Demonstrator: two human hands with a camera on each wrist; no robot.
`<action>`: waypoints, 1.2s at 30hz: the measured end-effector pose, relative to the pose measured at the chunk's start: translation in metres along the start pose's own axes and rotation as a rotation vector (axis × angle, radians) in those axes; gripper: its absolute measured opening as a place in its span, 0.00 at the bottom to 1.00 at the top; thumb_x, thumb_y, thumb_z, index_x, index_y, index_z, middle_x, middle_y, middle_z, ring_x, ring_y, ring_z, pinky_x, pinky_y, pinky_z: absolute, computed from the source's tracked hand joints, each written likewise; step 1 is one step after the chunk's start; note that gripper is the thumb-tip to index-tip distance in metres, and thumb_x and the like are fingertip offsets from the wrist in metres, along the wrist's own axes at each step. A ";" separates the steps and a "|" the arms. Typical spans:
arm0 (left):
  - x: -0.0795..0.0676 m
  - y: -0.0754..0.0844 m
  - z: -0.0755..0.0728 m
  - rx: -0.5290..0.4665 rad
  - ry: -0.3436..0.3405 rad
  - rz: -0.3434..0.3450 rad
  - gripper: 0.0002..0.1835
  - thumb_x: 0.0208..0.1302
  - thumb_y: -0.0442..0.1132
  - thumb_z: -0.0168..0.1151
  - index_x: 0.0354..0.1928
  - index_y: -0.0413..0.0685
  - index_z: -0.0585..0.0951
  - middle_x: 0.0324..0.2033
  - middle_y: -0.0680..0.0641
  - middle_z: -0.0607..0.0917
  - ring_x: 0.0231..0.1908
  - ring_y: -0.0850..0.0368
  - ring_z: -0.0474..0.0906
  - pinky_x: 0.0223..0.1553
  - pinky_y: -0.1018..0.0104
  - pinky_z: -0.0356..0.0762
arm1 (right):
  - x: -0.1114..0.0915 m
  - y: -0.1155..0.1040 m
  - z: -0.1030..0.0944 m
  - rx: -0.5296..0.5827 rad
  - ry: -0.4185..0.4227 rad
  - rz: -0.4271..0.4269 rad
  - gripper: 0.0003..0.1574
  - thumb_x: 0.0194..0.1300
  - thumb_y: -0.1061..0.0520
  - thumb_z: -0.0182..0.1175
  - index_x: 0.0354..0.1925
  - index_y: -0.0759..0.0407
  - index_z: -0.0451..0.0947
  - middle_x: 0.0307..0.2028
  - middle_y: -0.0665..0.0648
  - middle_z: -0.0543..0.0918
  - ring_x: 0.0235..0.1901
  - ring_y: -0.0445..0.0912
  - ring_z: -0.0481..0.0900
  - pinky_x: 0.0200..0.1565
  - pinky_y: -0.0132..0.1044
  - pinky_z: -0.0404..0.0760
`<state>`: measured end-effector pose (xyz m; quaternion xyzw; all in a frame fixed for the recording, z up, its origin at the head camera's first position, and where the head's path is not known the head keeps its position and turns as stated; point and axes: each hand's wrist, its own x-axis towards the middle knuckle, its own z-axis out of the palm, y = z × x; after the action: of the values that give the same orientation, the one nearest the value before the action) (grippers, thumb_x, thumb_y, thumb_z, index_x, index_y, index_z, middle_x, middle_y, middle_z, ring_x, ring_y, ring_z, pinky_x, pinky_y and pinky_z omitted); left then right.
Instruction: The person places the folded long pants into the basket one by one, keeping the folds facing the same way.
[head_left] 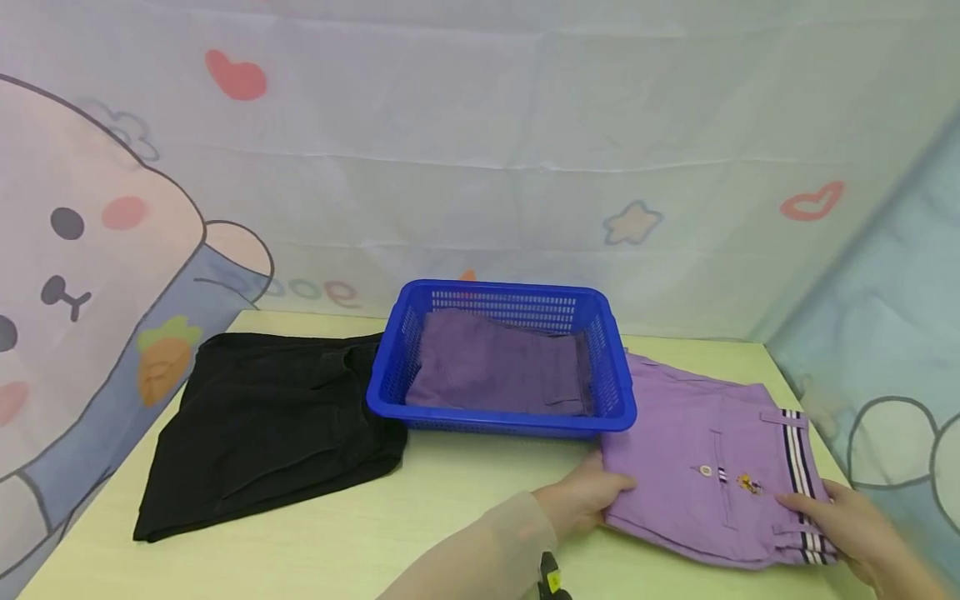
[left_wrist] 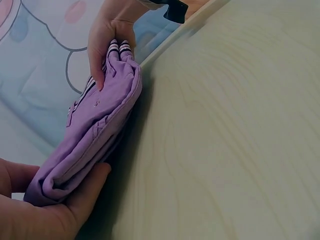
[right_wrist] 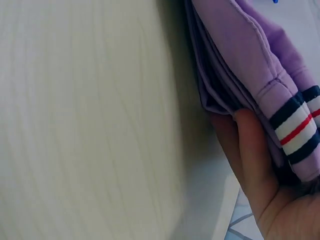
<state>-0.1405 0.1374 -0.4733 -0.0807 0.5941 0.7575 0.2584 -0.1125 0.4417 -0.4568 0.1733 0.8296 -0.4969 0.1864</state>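
A folded pair of light purple trousers (head_left: 675,467) with a striped waistband lies at the right of the table, its back edge beside the basket. My left hand (head_left: 583,497) grips the folded left end, thumb on top and fingers underneath, as the left wrist view shows. At the waistband end, my right hand (head_left: 858,527) pinches the cloth. In the right wrist view, fingers (right_wrist: 252,150) of that hand reach under the layers. The left wrist view shows the front edge of the trousers (left_wrist: 95,125) lifted off the table, its layers stacked.
A blue plastic basket (head_left: 495,423) stands at the middle back, holding a folded dark purple garment (head_left: 495,367). Folded black trousers (head_left: 270,433) lie to its left, touching or overlapped by it. A printed cloth backdrop (head_left: 450,125) rises behind the pale wooden table (head_left: 337,533).
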 end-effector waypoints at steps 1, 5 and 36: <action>0.000 0.000 -0.001 0.004 0.006 0.000 0.27 0.54 0.22 0.53 0.58 0.40 0.64 0.42 0.40 0.78 0.44 0.43 0.78 0.46 0.44 0.78 | 0.000 0.000 0.001 -0.021 0.010 -0.009 0.50 0.68 0.43 0.52 0.66 0.81 0.46 0.31 0.47 0.83 0.30 0.41 0.82 0.36 0.39 0.83; 0.002 -0.001 -0.002 0.037 0.022 0.014 0.28 0.53 0.21 0.52 0.59 0.37 0.64 0.43 0.40 0.77 0.43 0.45 0.77 0.47 0.46 0.78 | -0.002 -0.001 0.004 -0.112 0.065 -0.045 0.49 0.69 0.43 0.51 0.65 0.82 0.47 0.34 0.53 0.83 0.31 0.40 0.81 0.35 0.37 0.82; -0.008 0.014 0.009 0.386 0.091 0.223 0.30 0.48 0.20 0.56 0.59 0.33 0.70 0.51 0.39 0.78 0.52 0.44 0.74 0.58 0.48 0.71 | -0.029 -0.015 0.028 -0.350 0.577 -0.223 0.36 0.64 0.46 0.56 0.55 0.76 0.68 0.40 0.76 0.80 0.28 0.46 0.76 0.25 0.28 0.67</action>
<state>-0.1389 0.1417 -0.4553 0.0022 0.7443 0.6493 0.1563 -0.0908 0.4073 -0.4437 0.1803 0.9345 -0.2951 -0.0841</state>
